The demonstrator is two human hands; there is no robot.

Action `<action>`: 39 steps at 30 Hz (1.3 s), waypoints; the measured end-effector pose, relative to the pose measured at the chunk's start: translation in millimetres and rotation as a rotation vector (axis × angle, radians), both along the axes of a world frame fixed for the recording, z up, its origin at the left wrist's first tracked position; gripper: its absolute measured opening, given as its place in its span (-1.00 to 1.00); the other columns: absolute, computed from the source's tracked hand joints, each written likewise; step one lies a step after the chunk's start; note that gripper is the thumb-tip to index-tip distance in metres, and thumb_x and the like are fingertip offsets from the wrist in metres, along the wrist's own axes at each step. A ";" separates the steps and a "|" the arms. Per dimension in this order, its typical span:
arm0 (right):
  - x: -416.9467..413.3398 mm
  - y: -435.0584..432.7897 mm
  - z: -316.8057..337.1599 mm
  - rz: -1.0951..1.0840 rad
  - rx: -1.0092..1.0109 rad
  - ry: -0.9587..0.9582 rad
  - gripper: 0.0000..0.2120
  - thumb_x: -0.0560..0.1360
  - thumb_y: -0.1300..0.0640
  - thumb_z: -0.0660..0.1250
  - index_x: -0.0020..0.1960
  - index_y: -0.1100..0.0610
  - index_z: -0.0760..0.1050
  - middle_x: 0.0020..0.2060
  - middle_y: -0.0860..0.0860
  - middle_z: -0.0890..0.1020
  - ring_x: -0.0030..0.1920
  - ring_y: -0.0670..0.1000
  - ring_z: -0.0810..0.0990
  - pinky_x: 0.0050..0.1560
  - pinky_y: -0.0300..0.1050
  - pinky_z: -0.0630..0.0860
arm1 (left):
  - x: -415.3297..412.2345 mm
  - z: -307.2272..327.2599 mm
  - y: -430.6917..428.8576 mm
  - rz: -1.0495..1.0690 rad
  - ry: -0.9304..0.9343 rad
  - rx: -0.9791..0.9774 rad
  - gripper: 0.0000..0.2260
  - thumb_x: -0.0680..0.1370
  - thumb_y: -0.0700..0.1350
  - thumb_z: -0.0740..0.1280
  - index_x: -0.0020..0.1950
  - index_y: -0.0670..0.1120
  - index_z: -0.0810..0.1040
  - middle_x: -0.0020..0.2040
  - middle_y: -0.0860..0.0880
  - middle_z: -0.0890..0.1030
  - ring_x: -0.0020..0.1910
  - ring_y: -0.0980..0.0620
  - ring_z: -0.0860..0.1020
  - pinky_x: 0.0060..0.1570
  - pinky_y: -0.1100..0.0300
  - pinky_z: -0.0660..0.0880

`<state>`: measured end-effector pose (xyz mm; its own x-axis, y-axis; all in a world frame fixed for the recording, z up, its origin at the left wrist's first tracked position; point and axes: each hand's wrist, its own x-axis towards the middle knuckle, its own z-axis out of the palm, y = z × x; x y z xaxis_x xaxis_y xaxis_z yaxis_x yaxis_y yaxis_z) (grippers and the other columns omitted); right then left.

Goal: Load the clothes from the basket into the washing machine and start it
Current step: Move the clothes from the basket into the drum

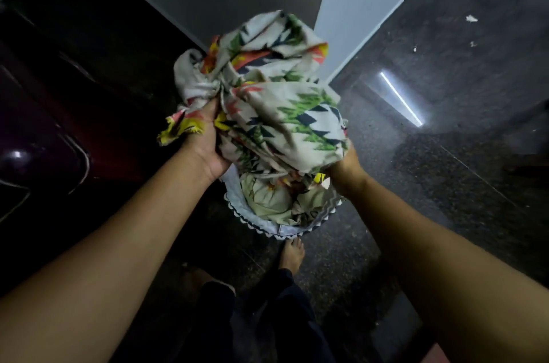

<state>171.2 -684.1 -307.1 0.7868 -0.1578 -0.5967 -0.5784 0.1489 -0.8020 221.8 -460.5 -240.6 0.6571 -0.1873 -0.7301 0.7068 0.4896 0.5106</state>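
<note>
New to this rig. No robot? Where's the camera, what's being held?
No robot: a person wears one wide-angle camera on the head, looking down at their own arms. The left hand grips a bunched patterned cloth; the right hand is under the bundle, fingers hidden. Below stands a white laundry basket with more clothes inside, on a dark speckled floor, near a bare foot. The dark glossy shape at left may be the washing machine; too dim to tell.

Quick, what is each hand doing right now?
Left hand: grips the patterned cloth.
Right hand: under the same cloth, fingers hidden; cannot tell.
</note>
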 end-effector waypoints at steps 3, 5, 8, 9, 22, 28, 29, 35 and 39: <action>6.7 -7.5 39.7 -0.060 -0.015 -0.029 -0.74 0.58 0.20 0.34 0.26 0.21 0.58 0.07 0.15 0.72 0.06 0.16 0.71 0.01 0.17 0.67 | -9.4 7.6 12.5 -0.051 0.119 0.106 -0.49 0.60 0.26 0.18 0.35 -0.05 0.59 0.29 -0.15 0.63 0.27 -0.19 0.58 0.27 -0.10 0.51; 8.2 -11.1 67.0 -0.050 -0.019 -0.096 -0.70 0.54 0.24 0.40 0.25 0.29 0.54 0.12 0.30 0.66 0.16 0.34 0.64 0.06 0.38 0.61 | -17.7 18.8 16.7 -0.130 0.174 0.193 -0.46 0.55 0.32 0.24 0.34 -0.01 0.60 0.32 -0.13 0.61 0.28 -0.19 0.58 0.33 -0.17 0.48; 10.4 -11.2 120.8 0.016 -0.006 -0.175 -0.74 0.54 0.23 0.40 0.22 0.26 0.57 0.12 0.30 0.66 0.17 0.36 0.62 0.10 0.41 0.58 | -28.0 51.0 18.0 -0.230 0.207 0.350 -0.47 0.51 0.39 0.25 0.26 0.06 0.63 0.21 -0.06 0.67 0.15 -0.11 0.64 0.06 -0.10 0.63; 11.3 -10.9 139.1 0.033 0.003 -0.183 -0.76 0.55 0.22 0.38 0.21 0.23 0.59 0.11 0.27 0.67 0.15 0.33 0.65 0.09 0.35 0.61 | -31.4 68.5 15.4 -0.247 0.198 0.379 -0.50 0.52 0.39 0.23 0.23 0.08 0.62 0.15 -0.03 0.69 0.11 -0.07 0.65 -0.09 0.00 0.64; 44.4 42.0 341.1 0.101 0.035 -0.418 -0.77 0.60 0.11 0.24 0.12 0.14 0.63 -0.26 0.10 0.58 -0.51 -0.06 0.35 -0.53 -0.22 0.19 | -20.8 235.5 51.5 -0.168 -0.062 0.487 -0.63 0.61 0.26 0.20 0.17 0.03 0.57 0.05 -0.05 0.67 0.00 -0.06 0.63 -0.14 0.03 0.57; 66.0 101.2 429.0 0.194 0.098 -0.593 -0.73 0.62 0.05 0.26 0.18 0.17 0.62 -0.07 0.16 0.70 -0.18 0.15 0.64 -0.37 -0.17 0.47 | -3.2 305.0 108.9 0.095 -0.313 0.437 -0.66 0.61 0.23 0.23 0.12 0.01 0.62 0.00 -0.06 0.71 -0.03 -0.07 0.67 -0.13 0.05 0.62; 68.9 115.3 441.9 0.219 0.105 -0.616 -0.73 0.62 0.04 0.28 0.20 0.16 0.62 0.00 0.17 0.71 -0.09 0.20 0.67 -0.30 -0.14 0.53 | -3.9 317.4 123.3 0.138 -0.355 0.448 -0.67 0.61 0.22 0.23 0.10 0.02 0.62 -0.02 -0.05 0.71 -0.02 -0.06 0.66 -0.12 0.05 0.62; 73.7 221.3 496.4 0.363 0.196 -0.697 -0.70 0.63 0.09 0.26 0.28 0.20 0.58 0.11 0.21 0.69 0.07 0.22 0.67 -0.06 0.02 0.62 | -16.4 358.4 241.7 0.365 -0.508 0.475 -0.64 0.59 0.14 0.34 0.26 -0.05 0.62 0.11 -0.10 0.71 0.05 -0.13 0.69 -0.07 -0.01 0.65; 65.2 309.1 508.8 0.536 0.227 -0.710 -0.70 0.66 0.06 0.24 0.31 0.15 0.57 0.10 0.09 0.72 0.08 0.13 0.71 -0.09 -0.05 0.65 | -37.9 364.7 323.6 0.549 -0.479 0.492 -0.66 0.62 0.13 0.29 0.25 -0.05 0.63 0.12 -0.15 0.70 0.09 -0.17 0.68 0.11 -0.17 0.61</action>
